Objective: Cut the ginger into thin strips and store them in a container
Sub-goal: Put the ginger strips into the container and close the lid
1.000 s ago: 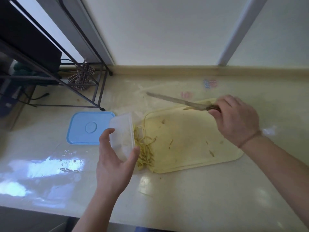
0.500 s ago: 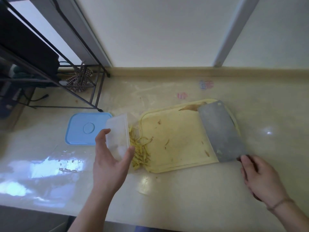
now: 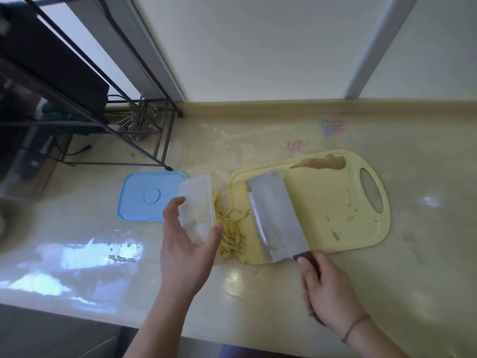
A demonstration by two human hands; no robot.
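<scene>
Ginger strips (image 3: 231,229): pale yellow heap, centre of frame, lying at the left edge of the cutting board (image 3: 335,215) and spilling toward the mouth of the container (image 3: 197,208).
Container: clear plastic box, tipped on its side, opening facing the strips; left hand (image 3: 185,249) holds it, grip clamped across it with thumb and fingers.
Cleaver (image 3: 276,218): broad blade laid nearly flat on the board, just right of the heap; right hand (image 3: 327,293) at lower right, grip closed round the dark handle.
Lid (image 3: 149,196): blue, flat on the worktop (image 3: 258,293), left of the container.
Handling note, as judgement: keep the container rim low against the board edge; sweep the blade leftward in one flat push, spine leading; gather the stray bits at mid-board too.
</scene>
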